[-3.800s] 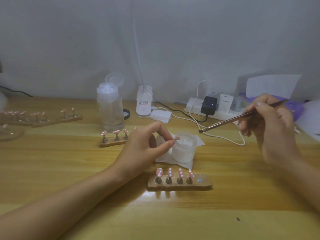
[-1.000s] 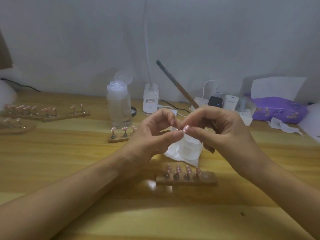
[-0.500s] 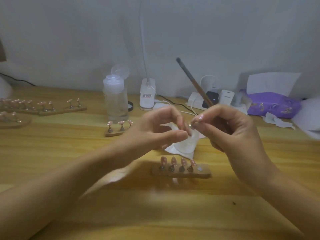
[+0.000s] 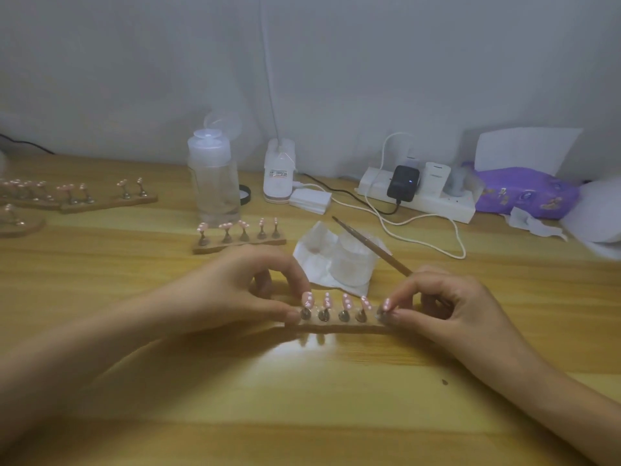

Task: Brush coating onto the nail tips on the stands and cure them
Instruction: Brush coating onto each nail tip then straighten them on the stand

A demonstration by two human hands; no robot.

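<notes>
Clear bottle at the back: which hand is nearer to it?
Left. The left hand pinches the left end of the near stand, just in front of the clear bottle; the right hand, holding the brush, sits at the stand's right end, farther right.

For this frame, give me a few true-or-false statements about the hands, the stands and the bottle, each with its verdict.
1. The right hand holds a brush. True.
2. The flip lid of the clear bottle is closed. False: it stands open.
3. The left hand grips the left end of the near stand. True.
4. The near stand carries no nail tips. False: four pink nail tips stand on it, and a fifth is at the right hand's fingertips.
5. The purple pack lies left of the bottle. False: it lies far to the right, past the power strip.
</notes>
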